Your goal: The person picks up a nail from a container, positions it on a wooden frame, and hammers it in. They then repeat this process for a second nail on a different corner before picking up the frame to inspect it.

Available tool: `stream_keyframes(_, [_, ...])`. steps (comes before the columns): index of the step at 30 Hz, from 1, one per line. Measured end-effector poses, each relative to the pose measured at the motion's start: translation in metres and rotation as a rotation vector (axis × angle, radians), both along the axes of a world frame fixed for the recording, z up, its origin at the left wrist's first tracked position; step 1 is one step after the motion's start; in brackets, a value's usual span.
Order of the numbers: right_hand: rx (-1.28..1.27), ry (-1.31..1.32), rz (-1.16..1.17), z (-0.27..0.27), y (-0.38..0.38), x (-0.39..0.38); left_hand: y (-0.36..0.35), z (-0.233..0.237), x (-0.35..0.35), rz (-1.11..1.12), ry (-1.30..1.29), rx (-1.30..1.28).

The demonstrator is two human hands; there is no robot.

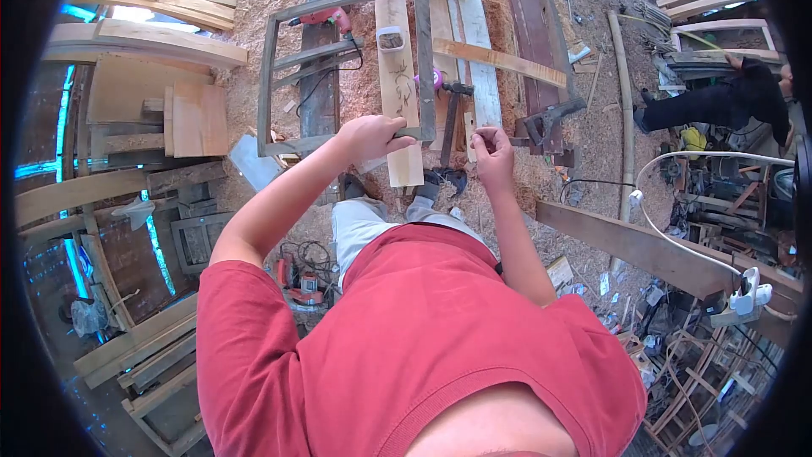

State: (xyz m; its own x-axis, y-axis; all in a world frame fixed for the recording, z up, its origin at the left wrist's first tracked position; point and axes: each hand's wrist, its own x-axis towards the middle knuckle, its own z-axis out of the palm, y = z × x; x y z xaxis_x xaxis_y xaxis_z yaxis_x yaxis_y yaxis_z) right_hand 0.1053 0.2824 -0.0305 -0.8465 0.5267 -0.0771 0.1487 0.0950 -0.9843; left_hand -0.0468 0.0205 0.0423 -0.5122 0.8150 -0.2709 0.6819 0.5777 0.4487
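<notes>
My left hand (370, 137) is closed around the near rail of a grey wooden frame (426, 59), close to its right corner. The frame rises over the planks in front of me. My right hand (493, 156) is apart from the frame, with thumb and fingers pinched together; anything between them is too small to make out. Between the hands lies a hammer (452, 114), its head pointing away from me. A small white container (390, 40) sits on a pale plank (394, 89), seen through the frame. Also behind the frame is a red power drill (328, 17).
A dark hand tool (551, 121) lies right of my right hand. A loose wooden strip (501, 62) crosses the planks. Stacked boards (196, 118) stand left. A power strip (748, 292) with a white cable is at right, where another person (719, 101) is partly visible. Shavings cover the floor.
</notes>
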Motion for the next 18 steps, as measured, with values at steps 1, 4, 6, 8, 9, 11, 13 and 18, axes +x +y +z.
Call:
stream_keyframes(1, [0.009,-0.003,0.002,-0.001,0.0,0.0,-0.001,0.0,-0.001,-0.008,0.005,-0.004])
stream_keyframes(4, [0.024,-0.012,0.017,-0.002,0.0,0.0,-0.001,0.0,-0.005,-0.008,0.0,-0.018])
stream_keyframes(6, [0.023,-0.018,0.046,-0.003,-0.002,0.0,-0.001,0.0,-0.006,-0.015,0.006,-0.031])
stream_keyframes(8, [0.047,-0.013,0.058,-0.004,-0.004,0.0,-0.001,-0.001,-0.005,-0.014,0.005,-0.025])
stream_keyframes(9, [0.058,-0.009,0.065,-0.005,-0.005,0.0,0.0,0.0,-0.003,-0.011,0.002,-0.014])
stream_keyframes(11, [0.054,-0.007,0.073,-0.008,-0.007,-0.002,0.0,0.001,0.001,-0.005,-0.005,-0.011])
stream_keyframes(13, [0.046,-0.014,0.086,-0.008,-0.009,-0.004,-0.001,-0.001,0.003,-0.003,-0.011,-0.031])
stream_keyframes(18, [0.016,-0.029,0.107,-0.004,-0.012,-0.009,-0.003,0.0,0.001,0.002,-0.015,-0.012])
